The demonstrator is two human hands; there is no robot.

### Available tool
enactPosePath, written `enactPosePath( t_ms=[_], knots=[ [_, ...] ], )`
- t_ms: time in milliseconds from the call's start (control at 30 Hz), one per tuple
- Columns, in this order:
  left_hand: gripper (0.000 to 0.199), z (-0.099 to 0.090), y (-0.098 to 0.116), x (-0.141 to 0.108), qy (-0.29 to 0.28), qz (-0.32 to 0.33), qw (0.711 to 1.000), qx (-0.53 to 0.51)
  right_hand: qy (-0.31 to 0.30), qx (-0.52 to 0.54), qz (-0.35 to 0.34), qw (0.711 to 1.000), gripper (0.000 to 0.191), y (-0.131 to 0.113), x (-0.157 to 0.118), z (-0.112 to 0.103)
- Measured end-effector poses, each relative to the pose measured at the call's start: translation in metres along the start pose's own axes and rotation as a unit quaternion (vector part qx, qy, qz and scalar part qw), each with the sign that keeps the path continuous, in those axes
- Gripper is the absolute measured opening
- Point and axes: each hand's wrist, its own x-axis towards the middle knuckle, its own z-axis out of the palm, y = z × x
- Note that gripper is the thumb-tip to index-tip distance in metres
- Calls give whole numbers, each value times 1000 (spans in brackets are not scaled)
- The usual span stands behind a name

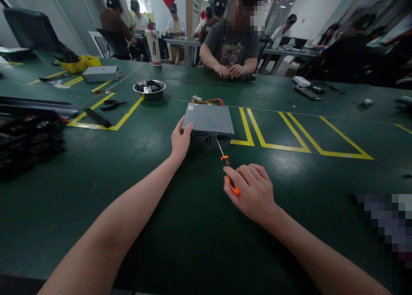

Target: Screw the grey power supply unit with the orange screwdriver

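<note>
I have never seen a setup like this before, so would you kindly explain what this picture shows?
There is no robot here: the bare hands belong to a person wearing a head camera, which looks forward and down. This single view comes from it.

The left hand steadies a grey metal box, which has a round fan grille in front and coloured wires behind. The right hand holds an orange and black screwdriver, its tip at the box's front.

The green table bears yellow tape lines and, farther back, a metal bowl of small dark items. Another person sits opposite.
</note>
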Motion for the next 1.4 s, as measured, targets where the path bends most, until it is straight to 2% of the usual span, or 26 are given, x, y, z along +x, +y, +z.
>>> enactPosePath(
  t_ms=[433, 600, 667, 733, 867, 1000, 1167, 1233, 1300, 1400],
  knots=[
    [43, 0, 0, 0, 2, -3, 1000, -4, -13, -13, -7, 1000, 20, 1, -1, 3],
    [43, 0, 1, 0, -3, -3, 1000, -4, -79, -26, -19, 996, 20, 0, 2, 4],
    [43, 0, 1, 0, -4, -1, 1000, -4, -92, 3, -5, 996, 29, 0, 3, 3],
    [43, -1, 1, 0, -2, 1, 1000, -5, -78, 34, 16, 996, 37, -1, 4, 2],
    [42, -1, 0, 0, 2, 3, 1000, -3, -55, 2, 14, 998, 23, -6, 4, -3],
    [43, -1, -3, 1, 0, 2, 1000, 4, -56, -37, -11, 998, 19, -8, 5, -5],
    [41, -1, -4, 1, 2, 8, 1000, 5, -44, 3, 47, 998, 41, -7, 7, -4],
    [41, -1, -3, 1, 1, 8, 1000, 5, -45, 7, 54, 997, 32, -8, 7, -5],
    [41, -1, -3, 1, 1, 7, 1000, 6, -60, -13, 33, 998, 21, -10, 7, -7],
    [42, -1, -3, 0, -2, 8, 1000, 7, -85, -40, 15, 995, 20, -13, 8, -10]
  ],
)
